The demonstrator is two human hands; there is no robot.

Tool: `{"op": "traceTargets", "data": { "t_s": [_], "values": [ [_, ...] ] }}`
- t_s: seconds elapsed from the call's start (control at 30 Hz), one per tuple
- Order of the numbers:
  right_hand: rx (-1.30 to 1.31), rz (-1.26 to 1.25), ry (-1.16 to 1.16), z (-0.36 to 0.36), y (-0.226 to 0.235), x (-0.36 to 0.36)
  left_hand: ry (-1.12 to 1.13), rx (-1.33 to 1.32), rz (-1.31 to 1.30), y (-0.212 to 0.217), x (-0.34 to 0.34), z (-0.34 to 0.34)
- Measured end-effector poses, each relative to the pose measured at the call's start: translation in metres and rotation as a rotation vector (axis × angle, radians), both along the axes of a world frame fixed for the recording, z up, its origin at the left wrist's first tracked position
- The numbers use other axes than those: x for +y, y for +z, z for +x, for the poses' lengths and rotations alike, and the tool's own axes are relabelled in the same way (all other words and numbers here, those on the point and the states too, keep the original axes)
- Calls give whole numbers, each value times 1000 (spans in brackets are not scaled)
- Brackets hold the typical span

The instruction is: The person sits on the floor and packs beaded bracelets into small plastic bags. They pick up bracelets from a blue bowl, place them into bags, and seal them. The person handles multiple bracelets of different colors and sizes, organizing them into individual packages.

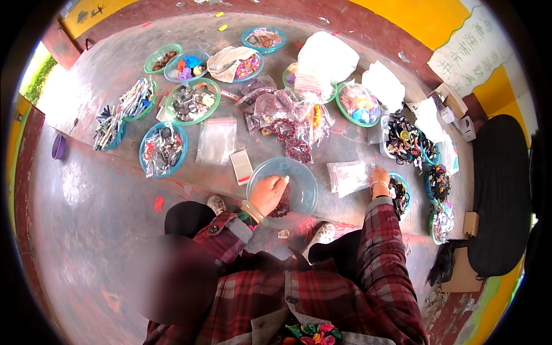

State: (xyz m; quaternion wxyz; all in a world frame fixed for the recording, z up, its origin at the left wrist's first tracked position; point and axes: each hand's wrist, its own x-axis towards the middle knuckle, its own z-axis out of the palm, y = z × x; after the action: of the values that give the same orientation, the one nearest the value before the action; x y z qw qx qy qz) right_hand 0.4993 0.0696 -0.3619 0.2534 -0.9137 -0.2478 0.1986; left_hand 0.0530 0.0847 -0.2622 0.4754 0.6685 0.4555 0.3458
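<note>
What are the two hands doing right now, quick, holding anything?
Left hand: reaching into the clear blue bowl, fingers curled over dark beads; a firm grip cannot be told.
Right hand: resting on a stack of clear plastic bags, fingers bent.

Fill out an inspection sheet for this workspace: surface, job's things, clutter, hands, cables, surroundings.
Surface: grey concrete floor with red paint flecks.
Job's things: clear blue bowl holding dark bead bracelets; stack of clear plastic bags.
Clutter: green and blue dishes of trinkets, bagged bead bracelets, pens, white bags, small cardboard boxes.
Hands: left hand reaches into the bowl, grip unclear; right hand rests on the plastic bags.
Cables: nothing seen.
Surroundings: yellow wall, black cushion, purple bowl.
</note>
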Motion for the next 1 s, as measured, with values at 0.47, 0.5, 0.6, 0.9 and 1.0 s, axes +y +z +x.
{"op": "traceTargets", "data": {
  "t_s": [0.47,0.5,0.6,0.9,1.0],
  "values": [
    [29,-116,526,-167,-45,96,-118,34,-84,28,-5,5],
    [65,-90,509,-172,-52,98,-125,36,-77,29,-6,6],
    [67,-178,474,-193,-45,104,-126,39,-66,25,-7,3],
    [94,45,361,-179,-85,108,-110,-32,-33,28,-8,4],
    [848,517,-83,-185,-65,110,-94,-6,-36,22,-9,-2]
  ]
}}
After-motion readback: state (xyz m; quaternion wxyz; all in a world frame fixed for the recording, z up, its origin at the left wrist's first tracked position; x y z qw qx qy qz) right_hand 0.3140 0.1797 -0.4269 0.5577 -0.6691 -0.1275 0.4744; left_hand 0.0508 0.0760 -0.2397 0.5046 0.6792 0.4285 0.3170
